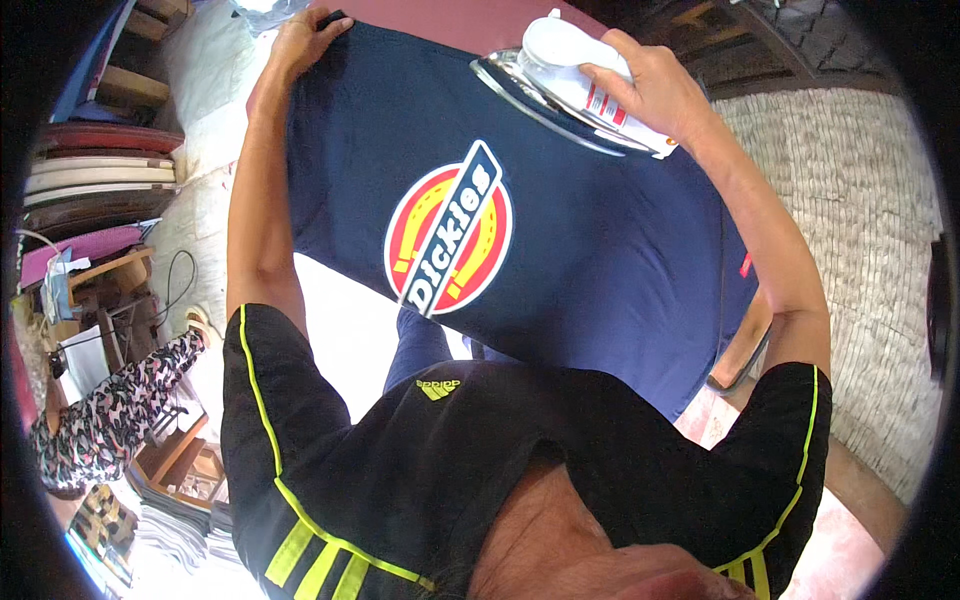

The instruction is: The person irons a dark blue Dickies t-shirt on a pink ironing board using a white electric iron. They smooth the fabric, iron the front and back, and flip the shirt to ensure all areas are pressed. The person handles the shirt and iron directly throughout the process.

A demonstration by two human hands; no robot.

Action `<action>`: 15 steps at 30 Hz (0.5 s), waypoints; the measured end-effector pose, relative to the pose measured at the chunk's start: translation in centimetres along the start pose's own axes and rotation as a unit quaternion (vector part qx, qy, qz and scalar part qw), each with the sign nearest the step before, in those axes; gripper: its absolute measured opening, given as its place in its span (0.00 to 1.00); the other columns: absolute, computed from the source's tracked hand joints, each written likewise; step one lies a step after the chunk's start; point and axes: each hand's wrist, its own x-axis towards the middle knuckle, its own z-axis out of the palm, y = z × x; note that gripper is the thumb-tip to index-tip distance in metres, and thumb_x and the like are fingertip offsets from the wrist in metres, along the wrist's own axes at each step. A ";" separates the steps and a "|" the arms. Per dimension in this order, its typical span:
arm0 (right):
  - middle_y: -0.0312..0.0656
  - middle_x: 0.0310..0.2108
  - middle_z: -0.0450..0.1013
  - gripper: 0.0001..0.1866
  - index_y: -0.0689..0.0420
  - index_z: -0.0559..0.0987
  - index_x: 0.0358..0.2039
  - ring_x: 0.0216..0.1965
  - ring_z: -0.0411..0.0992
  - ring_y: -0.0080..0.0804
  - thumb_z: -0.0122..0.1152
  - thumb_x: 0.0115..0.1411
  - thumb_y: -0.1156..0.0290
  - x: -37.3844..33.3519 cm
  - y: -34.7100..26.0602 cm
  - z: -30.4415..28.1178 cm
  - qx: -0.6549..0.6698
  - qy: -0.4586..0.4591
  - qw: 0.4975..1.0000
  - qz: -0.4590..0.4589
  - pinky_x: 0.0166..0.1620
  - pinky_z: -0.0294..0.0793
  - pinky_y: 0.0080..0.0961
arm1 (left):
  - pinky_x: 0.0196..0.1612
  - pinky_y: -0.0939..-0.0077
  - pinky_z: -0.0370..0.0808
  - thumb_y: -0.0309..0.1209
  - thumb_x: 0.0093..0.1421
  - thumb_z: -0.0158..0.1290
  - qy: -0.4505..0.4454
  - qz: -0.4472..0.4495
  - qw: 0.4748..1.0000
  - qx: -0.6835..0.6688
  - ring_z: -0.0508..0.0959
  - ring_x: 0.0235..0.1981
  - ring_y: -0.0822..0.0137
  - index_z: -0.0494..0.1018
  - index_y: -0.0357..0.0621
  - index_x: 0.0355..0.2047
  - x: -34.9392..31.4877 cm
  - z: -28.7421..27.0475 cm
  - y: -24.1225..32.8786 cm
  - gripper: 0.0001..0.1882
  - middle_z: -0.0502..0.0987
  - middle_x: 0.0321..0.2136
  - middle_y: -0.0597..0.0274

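Left hand (pixel 303 42), near translucent plastic (pixel 266 11), pinches navy cloth (pixel 580 250); right hand (pixel 662 88) grips iron (pixel 558 58)

Dark cloth (pixel 590 230): looked smooth and matt
Badge (pixel 449 228): looked smooth, printed onto cloth
Iron body (pixel 562 50): was smooth, glossy plastic
Iron base (pixel 528 108): was shiny, polished metal
Black shirt (pixel 420 455): was matt cloth
Pale surface (pixel 835 220): looked rough, ridged
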 end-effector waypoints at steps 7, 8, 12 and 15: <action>0.58 0.30 0.78 0.24 0.58 0.78 0.43 0.32 0.79 0.56 0.59 0.63 0.47 5.1 -4.0 2.2 -0.010 0.004 1.000 -0.006 0.37 0.78 0.45 | 0.48 0.69 0.75 0.45 0.65 0.56 0.036 0.045 0.987 -0.150 0.81 0.42 0.61 0.78 0.38 0.48 -0.3 -0.8 0.5 0.22 0.83 0.39 0.51; 0.58 0.30 0.78 0.24 0.57 0.78 0.43 0.32 0.79 0.56 0.59 0.63 0.47 6.2 -4.9 2.5 -0.010 0.005 1.000 -0.004 0.37 0.78 0.45 | 0.48 0.69 0.75 0.45 0.65 0.56 0.036 0.044 0.987 -0.149 0.81 0.42 0.61 0.79 0.38 0.48 -0.4 -0.9 0.9 0.22 0.83 0.39 0.51; 0.58 0.31 0.79 0.24 0.57 0.79 0.44 0.33 0.79 0.56 0.58 0.64 0.46 10.2 -7.7 4.3 -0.016 -0.006 1.000 0.006 0.38 0.78 0.47 | 0.45 0.63 0.76 0.48 0.65 0.56 0.044 0.056 0.985 -0.155 0.83 0.40 0.53 0.81 0.45 0.46 -0.2 -0.2 0.0 0.21 0.83 0.37 0.47; 0.56 0.27 0.78 0.23 0.58 0.78 0.40 0.28 0.79 0.51 0.59 0.64 0.47 12.5 -8.9 6.2 -0.021 0.019 1.000 -0.007 0.33 0.77 0.40 | 0.45 0.58 0.77 0.48 0.65 0.54 0.051 0.079 0.987 -0.132 0.82 0.40 0.46 0.81 0.47 0.44 -0.2 -0.2 -0.1 0.20 0.82 0.36 0.46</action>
